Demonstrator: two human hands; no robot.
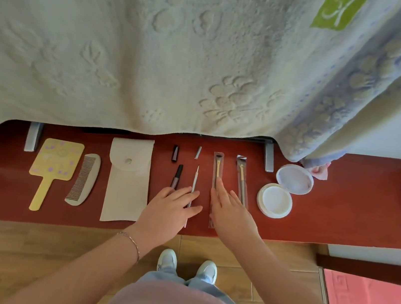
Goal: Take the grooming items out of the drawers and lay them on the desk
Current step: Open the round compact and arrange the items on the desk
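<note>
1. Items lay in a row on the red desk, under a hanging pale blanket.
2. From left we saw: yellow hand mirror, comb, white pouch, dark cap w/ a mascara wand below it, small grey cap w/ a thin metal tool below, two sleeved brushes, then an open white jar and its lid.
3. Our left hand lay flat, fingers spread, over the near ends of wand and metal tool; gripping nothing.
4. Our right hand lay flat too, fingers apart, on the left brush sleeve, just beside the right one.
5. Both hands were close together, approx. mid-desk near the front edge.
</note>
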